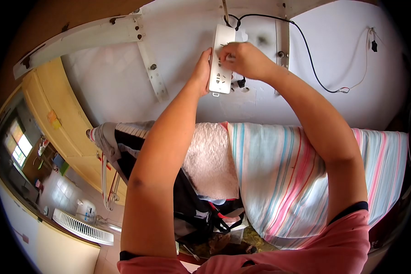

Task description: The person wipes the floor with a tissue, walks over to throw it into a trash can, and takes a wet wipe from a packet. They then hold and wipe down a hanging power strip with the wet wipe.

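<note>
A white power strip [221,82] is held upright against the pale wall, its sockets facing me. My left hand [202,73] grips its left edge, with the thumb along the side. In front of the strip's middle is my right hand [243,59], its fingers curled in a pinch over the sockets. Whatever it may hold is hidden and slightly blurred. A black cable [265,16] leaves the strip's top and runs right along the wall. Just right of the strip hangs a small black plug [241,83].
Below the wall, a striped cloth [278,169] and a fluffy pale towel [212,160] hang over a rail. A metal bracket [153,68] is bolted to the wall. To the left are a yellow door [61,123] and a white fan [84,226].
</note>
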### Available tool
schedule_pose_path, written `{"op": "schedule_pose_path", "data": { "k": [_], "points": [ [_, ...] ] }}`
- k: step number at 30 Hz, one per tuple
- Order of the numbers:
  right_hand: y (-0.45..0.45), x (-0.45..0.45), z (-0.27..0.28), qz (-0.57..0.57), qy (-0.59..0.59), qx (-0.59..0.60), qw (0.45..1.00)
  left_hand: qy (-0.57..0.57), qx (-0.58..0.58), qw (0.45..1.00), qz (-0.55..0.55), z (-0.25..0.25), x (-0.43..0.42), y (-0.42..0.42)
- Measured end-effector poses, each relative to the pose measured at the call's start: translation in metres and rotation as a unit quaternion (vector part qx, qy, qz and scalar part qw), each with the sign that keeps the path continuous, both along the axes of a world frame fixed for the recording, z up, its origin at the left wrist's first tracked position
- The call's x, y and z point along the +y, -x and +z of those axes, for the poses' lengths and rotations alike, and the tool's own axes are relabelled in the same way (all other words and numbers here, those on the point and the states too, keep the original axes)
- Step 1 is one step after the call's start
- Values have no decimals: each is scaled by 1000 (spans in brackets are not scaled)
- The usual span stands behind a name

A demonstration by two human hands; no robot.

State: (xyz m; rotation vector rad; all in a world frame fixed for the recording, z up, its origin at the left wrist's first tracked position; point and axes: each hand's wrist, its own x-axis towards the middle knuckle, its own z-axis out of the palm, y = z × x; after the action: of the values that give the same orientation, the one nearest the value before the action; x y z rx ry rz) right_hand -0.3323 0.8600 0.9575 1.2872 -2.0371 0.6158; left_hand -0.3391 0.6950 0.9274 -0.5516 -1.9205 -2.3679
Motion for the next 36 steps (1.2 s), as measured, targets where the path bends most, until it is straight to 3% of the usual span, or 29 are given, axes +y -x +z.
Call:
{"op": "schedule_pose_path", "data": {
  "k": [3,5,6,7,9,11,13,15,17,19,21,23,25,29,31,32,36],
  "points": [
    [-5,3,0,-21,31,-31,999,9,-1,1000,-13,0,3,-4],
    [-16,4,-6,47,-89,-28,995,-12,-6,1000,3,2,6,-9],
    [-23,3,-6,22,-113,-27,993,-21,-11,1000,6,2,5,-8],
    [-17,3,-5,23,-114,-28,993,-30,-18,999,10,1,4,-7],
    [-4,5,0,20,-5,56,998,17,12,1000,-18,-1,-2,-2],
    [-3,6,-2,2,-10,27,1000,14,1,999,-31,0,-2,-2],
    [-17,1,-9,27,-107,26,993,-15,-16,1000,-14,3,2,-3],
    [-17,0,-8,26,-110,32,993,-45,-39,998,4,1,1,0],
    [-10,2,-2,11,-43,39,998,-2,2,1000,-15,-3,-3,8],
    [-16,0,-5,6,-51,14,999,8,-3,1000,-4,1,2,-5],
    [-21,-3,-13,50,-149,68,985,-27,-40,999,-6,6,3,-11],
    [-14,-2,-7,34,-97,81,991,-25,-36,999,11,1,-1,-4],
    [-19,2,2,-10,-71,-19,997,19,-4,1000,-5,0,-1,-6],
    [-26,-2,-8,29,-127,21,991,-24,-29,999,-2,3,1,-8],
    [-17,0,0,72,-81,66,992,-23,-17,1000,9,0,1,-10],
    [-14,2,1,10,-84,-31,996,-7,-18,1000,2,1,0,-9],
    [-28,-2,-6,10,-133,-14,991,-17,-25,999,15,4,4,-12]
  ]
}}
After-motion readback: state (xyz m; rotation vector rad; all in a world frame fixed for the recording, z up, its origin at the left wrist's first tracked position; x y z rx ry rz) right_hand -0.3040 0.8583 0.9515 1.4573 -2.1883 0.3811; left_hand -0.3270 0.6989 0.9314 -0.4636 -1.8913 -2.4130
